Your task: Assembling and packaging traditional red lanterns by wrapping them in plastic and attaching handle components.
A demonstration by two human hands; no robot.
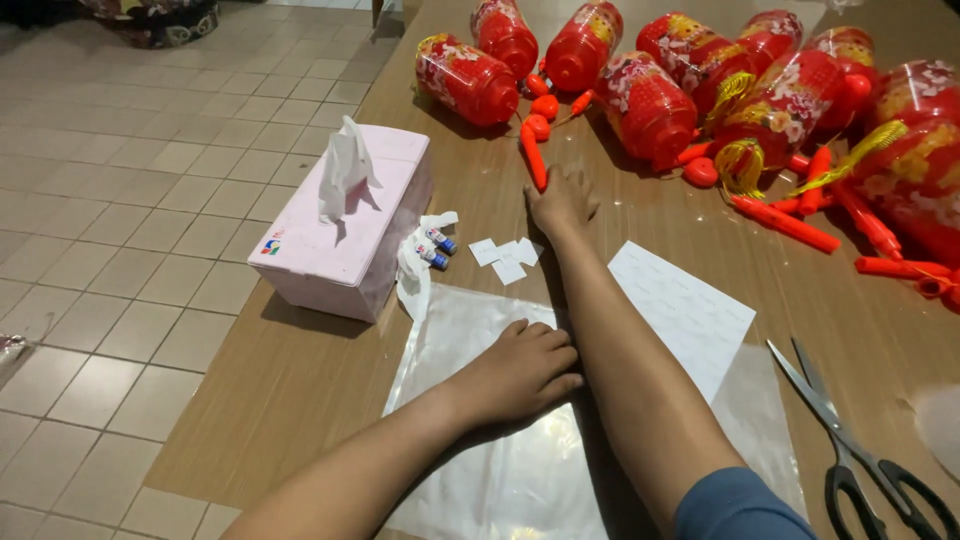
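Closest to the person, the left hand (520, 372) lies flat, fingers together and palm down, on a clear plastic sheet (500, 470), apparently pinning that slippery film to the wooden surface (300, 380) so it cannot slide. Black-handled scissors (860, 450) lie to the right, blades slightly apart, their handles cut off by the picture's edge. A white sheet of paper (690, 310) rests partly over the plastic, beside the right forearm.

Further out, a pink tissue box (345, 225) sits at the surface's left edge with one tissue pulled up, and two small tubes (438, 247) (glue, perhaps; too small to tell) lie against it, next to a few small white paper squares (507, 257).

The right hand (562, 200) stretches past them, palm down, with its fingers at the end of an orange stick (534, 158); whether they have closed round it I cannot tell, since the back of the hand hides the fingertips.

Beyond lies a heap of red lanterns (650, 105) on their sides, yellow tassels tangled among them, the rightmost ones cropped.
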